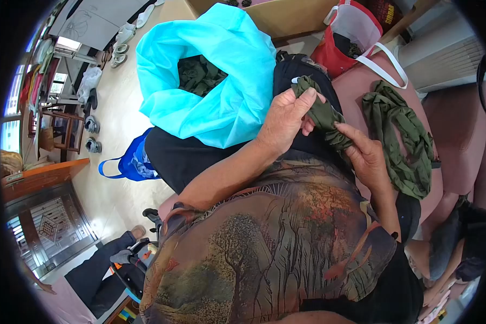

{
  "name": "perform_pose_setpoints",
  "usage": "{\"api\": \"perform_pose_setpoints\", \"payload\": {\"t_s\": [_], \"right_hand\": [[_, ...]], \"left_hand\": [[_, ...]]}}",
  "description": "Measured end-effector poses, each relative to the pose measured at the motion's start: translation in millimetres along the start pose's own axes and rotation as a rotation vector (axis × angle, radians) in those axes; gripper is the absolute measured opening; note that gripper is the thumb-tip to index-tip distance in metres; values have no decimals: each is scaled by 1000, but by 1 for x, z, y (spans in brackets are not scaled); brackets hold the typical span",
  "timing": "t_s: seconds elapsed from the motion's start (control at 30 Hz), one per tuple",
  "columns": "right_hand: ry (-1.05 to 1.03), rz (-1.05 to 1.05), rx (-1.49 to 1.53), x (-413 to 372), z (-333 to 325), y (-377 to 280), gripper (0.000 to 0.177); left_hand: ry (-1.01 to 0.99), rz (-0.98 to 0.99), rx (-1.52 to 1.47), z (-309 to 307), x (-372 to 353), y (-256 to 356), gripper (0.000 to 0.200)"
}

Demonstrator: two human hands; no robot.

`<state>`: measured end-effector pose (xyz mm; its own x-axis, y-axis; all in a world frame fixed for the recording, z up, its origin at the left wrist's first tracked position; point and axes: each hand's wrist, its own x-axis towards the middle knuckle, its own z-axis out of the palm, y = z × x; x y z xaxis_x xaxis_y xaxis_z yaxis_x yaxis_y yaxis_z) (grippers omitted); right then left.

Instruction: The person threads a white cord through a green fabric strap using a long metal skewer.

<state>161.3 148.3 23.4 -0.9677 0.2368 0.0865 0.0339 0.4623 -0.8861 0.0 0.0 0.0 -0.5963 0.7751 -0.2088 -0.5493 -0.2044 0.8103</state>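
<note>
Between my two hands, above my lap, is a bunched dark green cloth (324, 116) with a small white spot at its upper end. My left hand (286, 117) pinches its upper part between thumb and fingers. Lower down on the right, my right hand (363, 156) grips the same cloth with thumb and fingertips. A turquoise bag (237, 102) lies open on my legs at the left, with dark green cloth (200, 74) inside. More green cloth (402, 140) lies in a loop on the pink seat to the right.
A red bag (335, 54) with white handles stands at the upper right. On the floor at the left are a blue bag (132, 161) and several shoes (93, 144). Other people's limbs (443, 281) show at the lower right and lower left.
</note>
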Motion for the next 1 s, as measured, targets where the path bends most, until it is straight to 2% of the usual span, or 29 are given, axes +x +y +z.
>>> {"api": "perform_pose_setpoints", "payload": {"t_s": [0.17,0.27,0.37,0.57,0.67,0.87,1.0], "right_hand": [[-63,-2,6,2,-1,2,47],[-101,29,-31,1,-4,2,46],[-63,53,-4,2,-3,-4,45],[-22,-37,20,8,4,10,42],[-6,-28,48,9,-3,15,41],[-31,-20,53,13,-7,14,41],[-66,-11,44,11,-12,8,44]], "left_hand": [[87,-11,236,-4,-1,5,24],[44,-8,350,-4,0,4,26],[22,-75,415,-6,-1,7,28],[3,-171,450,-5,-3,18,30],[-9,-26,343,-11,-1,8,31],[-1,-76,-74,-6,-7,17,35],[66,0,70,-11,-6,8,35]]}}
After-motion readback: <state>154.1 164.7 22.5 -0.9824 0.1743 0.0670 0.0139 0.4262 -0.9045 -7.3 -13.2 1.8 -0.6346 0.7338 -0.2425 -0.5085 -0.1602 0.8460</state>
